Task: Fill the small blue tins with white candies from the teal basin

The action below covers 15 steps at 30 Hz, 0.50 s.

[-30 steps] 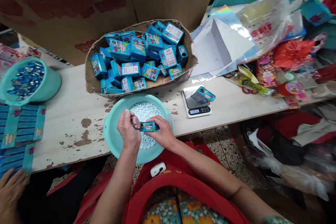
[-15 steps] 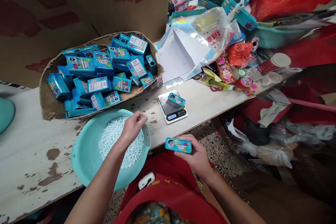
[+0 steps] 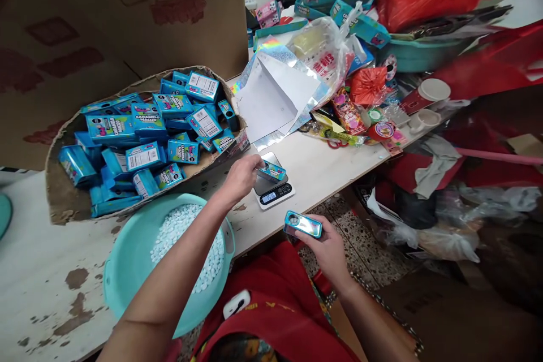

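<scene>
The right hand (image 3: 331,246) holds a small blue box (image 3: 304,224) just past the near edge of the tabletop (image 3: 326,192). The box sits at the fingertips, gripped by its right end: the thumb lies along the near long side, and the other fingers close on the far side. Its left end juts clear of the fingers, and a round opening there shows pale pieces inside.

The left hand (image 3: 241,177) reaches over the rim of a green basin (image 3: 123,277) to the digital scale (image 3: 277,195). A second box (image 3: 274,172) lies at a slant on the scale's plate. The left fingers are bent and drawn together at the left end of this second box, the rest of it extending to the right beyond them; whether they pinch it or only touch it, I cannot tell.

White candies (image 3: 207,271) lie in the basin below the left forearm. Behind the basin, a cut-down carton (image 3: 59,181) holds a heap of similar boxes (image 3: 148,156).
</scene>
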### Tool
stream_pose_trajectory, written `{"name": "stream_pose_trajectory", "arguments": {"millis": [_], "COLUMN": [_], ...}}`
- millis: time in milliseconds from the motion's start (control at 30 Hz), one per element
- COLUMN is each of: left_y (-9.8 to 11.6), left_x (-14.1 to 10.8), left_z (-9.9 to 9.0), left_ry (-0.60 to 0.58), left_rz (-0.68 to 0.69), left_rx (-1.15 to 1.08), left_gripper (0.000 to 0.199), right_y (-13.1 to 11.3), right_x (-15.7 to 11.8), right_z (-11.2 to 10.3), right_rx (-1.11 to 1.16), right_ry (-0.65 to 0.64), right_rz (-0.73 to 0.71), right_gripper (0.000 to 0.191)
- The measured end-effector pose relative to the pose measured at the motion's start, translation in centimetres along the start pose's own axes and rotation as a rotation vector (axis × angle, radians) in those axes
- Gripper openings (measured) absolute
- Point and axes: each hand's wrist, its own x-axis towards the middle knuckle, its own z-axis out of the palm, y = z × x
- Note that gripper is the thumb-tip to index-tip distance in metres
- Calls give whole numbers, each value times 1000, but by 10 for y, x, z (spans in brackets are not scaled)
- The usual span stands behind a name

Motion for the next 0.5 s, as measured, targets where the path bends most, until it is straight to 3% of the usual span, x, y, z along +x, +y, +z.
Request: {"name": "stream_pose_trajectory", "arguments": {"millis": [200, 300, 400, 500], "left_y": [11, 10, 4, -11], "left_x": [13, 18, 12, -24], "left_z": [12, 16, 8, -12], "left_ry": [-52, -29, 67, 233], "left_rz": [104, 110, 119, 37], "left_rx": [166, 143, 6, -37], "left_gripper": [27, 27, 25, 19], "right_y": [6, 8, 7, 6], "right_x": [3, 3, 3, 3], "right_z": [0, -2, -3, -4], "right_rx": [25, 24, 33, 40], "right_ry": [17, 12, 11, 19], "right_rz": [33, 43, 46, 41], "right_gripper": [42, 41, 41, 41]}}
